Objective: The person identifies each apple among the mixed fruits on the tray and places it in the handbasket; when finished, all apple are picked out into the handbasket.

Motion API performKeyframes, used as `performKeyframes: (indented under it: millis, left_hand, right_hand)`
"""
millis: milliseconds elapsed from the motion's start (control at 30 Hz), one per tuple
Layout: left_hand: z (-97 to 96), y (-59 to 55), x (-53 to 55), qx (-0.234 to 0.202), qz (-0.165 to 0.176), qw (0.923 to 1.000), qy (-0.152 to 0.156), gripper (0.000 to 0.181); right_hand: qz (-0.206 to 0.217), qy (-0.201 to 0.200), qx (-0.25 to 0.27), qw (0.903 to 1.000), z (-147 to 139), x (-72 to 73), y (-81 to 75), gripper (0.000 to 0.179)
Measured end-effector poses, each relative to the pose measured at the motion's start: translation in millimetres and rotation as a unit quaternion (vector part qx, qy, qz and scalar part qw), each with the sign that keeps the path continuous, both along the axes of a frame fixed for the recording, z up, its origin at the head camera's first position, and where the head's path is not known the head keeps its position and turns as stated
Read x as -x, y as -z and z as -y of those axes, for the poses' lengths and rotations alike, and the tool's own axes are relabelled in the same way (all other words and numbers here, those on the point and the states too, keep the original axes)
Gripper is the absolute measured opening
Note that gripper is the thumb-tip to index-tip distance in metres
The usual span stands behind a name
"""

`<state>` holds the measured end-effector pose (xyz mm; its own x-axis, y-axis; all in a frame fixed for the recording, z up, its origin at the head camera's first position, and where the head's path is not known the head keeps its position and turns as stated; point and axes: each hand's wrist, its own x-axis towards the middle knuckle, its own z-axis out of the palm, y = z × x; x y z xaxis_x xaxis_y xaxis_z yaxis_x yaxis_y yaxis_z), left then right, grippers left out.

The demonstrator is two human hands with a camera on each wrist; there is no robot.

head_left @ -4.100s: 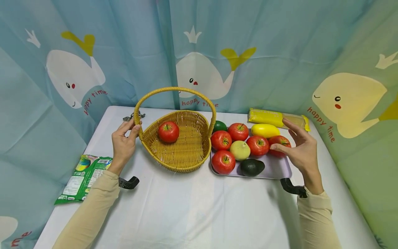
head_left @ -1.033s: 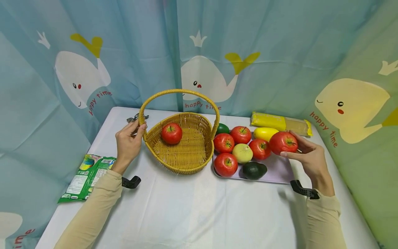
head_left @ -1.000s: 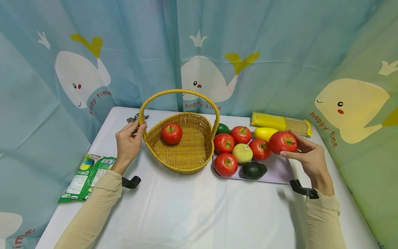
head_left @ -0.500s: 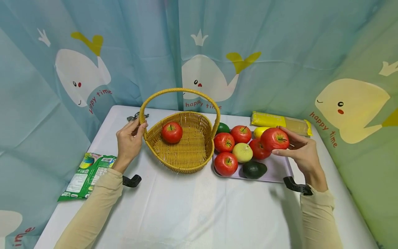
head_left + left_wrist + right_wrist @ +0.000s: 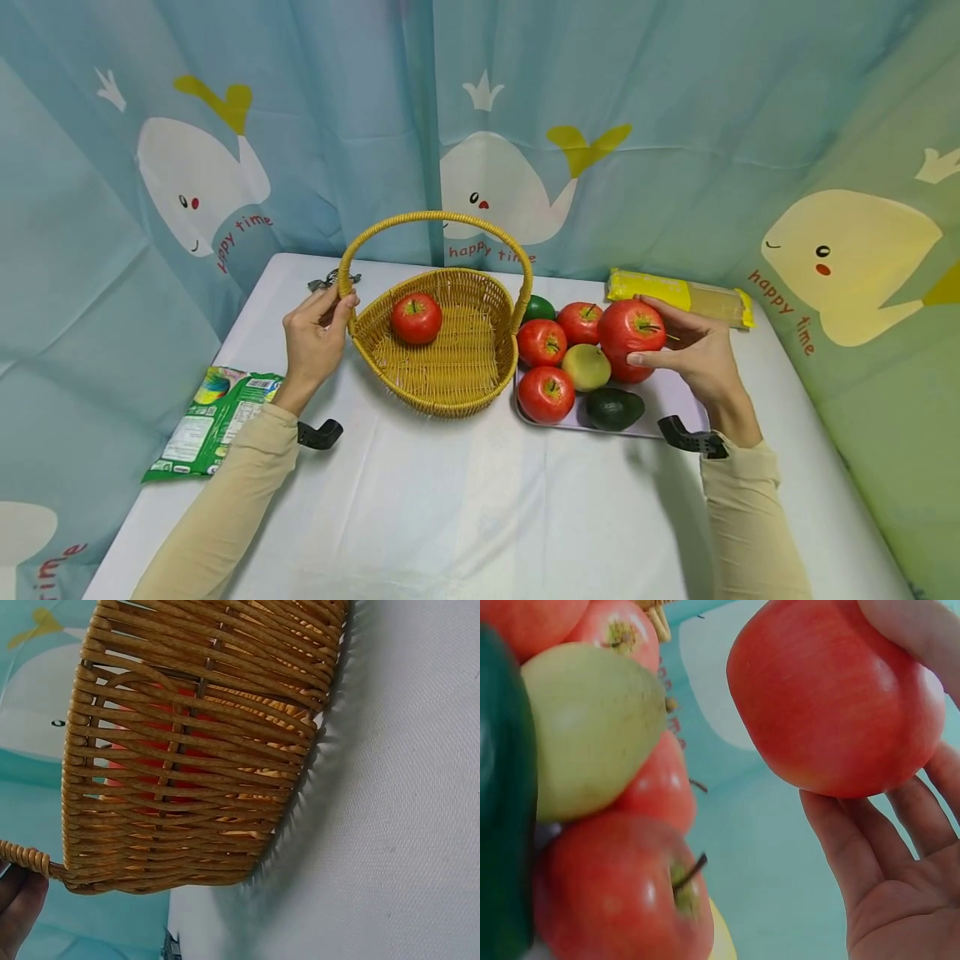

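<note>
In the head view my left hand [image 5: 313, 343] pinches the left side of the handle of a wicker basket [image 5: 457, 392]. One red apple [image 5: 416, 318] lies in the basket, to its left. My right hand [image 5: 701, 354] grips another red apple [image 5: 628, 323] between thumb and fingers, raised above the lilac tray [image 5: 667, 408]. The right wrist view shows this held apple [image 5: 832, 697] apart from the fruit beside it. Several red apples [image 5: 546, 395], a pale green fruit [image 5: 586, 367] and a dark avocado [image 5: 614, 409] are on the tray.
Behind the tray lies a yellow packet [image 5: 675, 293]. A green fruit [image 5: 537, 308] sits at the tray's back left, close to the basket. On the left are a green snack bag [image 5: 213, 425] and a small dark metallic item [image 5: 324, 282]. A whale-print curtain [image 5: 360, 125] surrounds the table.
My right hand has taken hold of the red apple at the tray's right end, lifted it and moved left with it. My left hand keeps holding the basket handle.
</note>
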<state>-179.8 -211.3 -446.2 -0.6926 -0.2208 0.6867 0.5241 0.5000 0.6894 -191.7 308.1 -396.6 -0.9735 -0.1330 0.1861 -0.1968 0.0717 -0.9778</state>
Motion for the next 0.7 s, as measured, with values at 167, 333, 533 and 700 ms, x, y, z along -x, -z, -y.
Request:
performKeyframes:
  millis: [167, 333, 533, 700]
  left_hand:
    - [-1.4, -1.8, -1.1, -0.001, 0.0, 1.0, -0.003, 0.023]
    - [-9.3, -14.3, -9.2, 0.0, -0.003, 1.0, -0.009, 0.022]
    - [-11.2, -16.5, -10.3, 0.003, -0.001, 0.9999, -0.012, 0.022]
    - [-2.5, -1.7, -1.7, -0.002, 0.006, 1.0, -0.006, 0.023]
  right_hand:
    - [-0.006, -0.022, -0.003, 0.9997, 16, 3.7, -0.9, 0.075]
    - [-0.008, -0.041, -0.011, 0.9991, 32, 5.5, -1.6, 0.077]
    - [-0.001, -0.047, -0.045, 0.9979, 49, 5.8, -5.1, 0.077]
    - [0.017, -0.05, -0.07, 0.9962, 62, 5.6, -10.3, 0.077]
